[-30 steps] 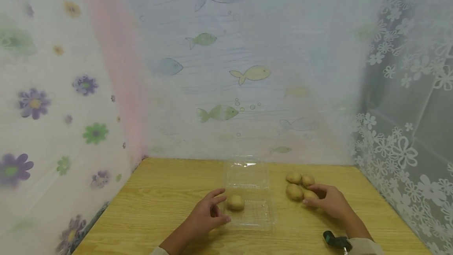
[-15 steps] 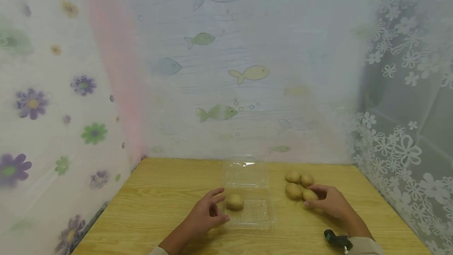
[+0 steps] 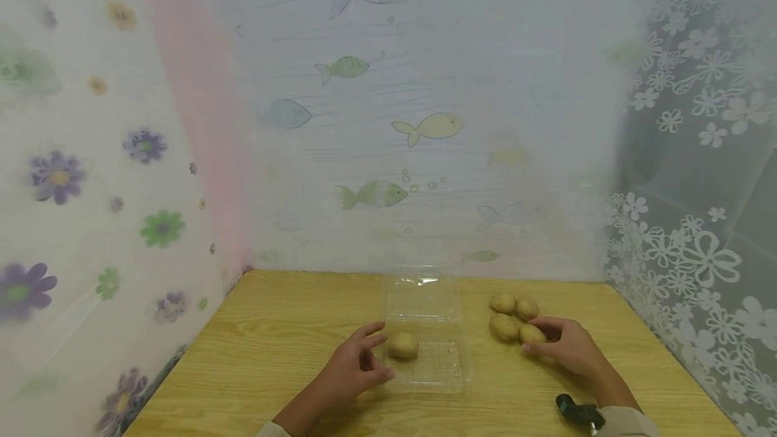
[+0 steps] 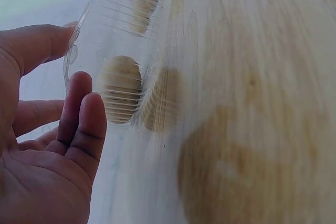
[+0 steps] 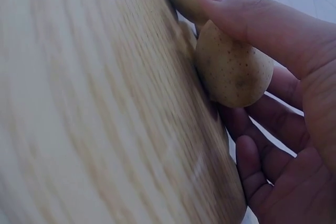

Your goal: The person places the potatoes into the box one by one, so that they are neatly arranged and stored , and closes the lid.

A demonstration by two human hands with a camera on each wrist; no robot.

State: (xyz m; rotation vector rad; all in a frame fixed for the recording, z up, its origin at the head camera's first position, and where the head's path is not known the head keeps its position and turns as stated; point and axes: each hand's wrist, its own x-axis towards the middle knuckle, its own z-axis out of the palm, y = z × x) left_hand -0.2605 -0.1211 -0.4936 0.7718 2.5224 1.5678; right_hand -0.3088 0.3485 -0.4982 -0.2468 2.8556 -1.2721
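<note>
A clear plastic clamshell container (image 3: 432, 363) lies open on the table, its lid (image 3: 421, 299) laid back toward the wall. One potato (image 3: 403, 345) sits at the left side of its base; ridged plastic partly veils that potato (image 4: 122, 88) in the left wrist view. My left hand (image 3: 352, 369) is at the container's left rim, thumb and fingers spread, the thumb right at the edge. To the right, my right hand (image 3: 567, 346) grips the nearest potato (image 3: 532, 334) of a small group, thumb on one side and fingers beneath in the right wrist view, where the speckled potato (image 5: 233, 66) shows closely.
Beside the gripped potato lie three other potatoes, one at the near left (image 3: 504, 327), one at the far left (image 3: 502, 302) and one at the far right (image 3: 527, 309). A black device (image 3: 578, 411) is near the right sleeve. Patterned curtains (image 3: 425, 120) surround the wooden table (image 3: 291, 329).
Both hands keep nearly the same places, the right one on the same potato. The view shifts very slightly, and the curtain at the right sways a little.
</note>
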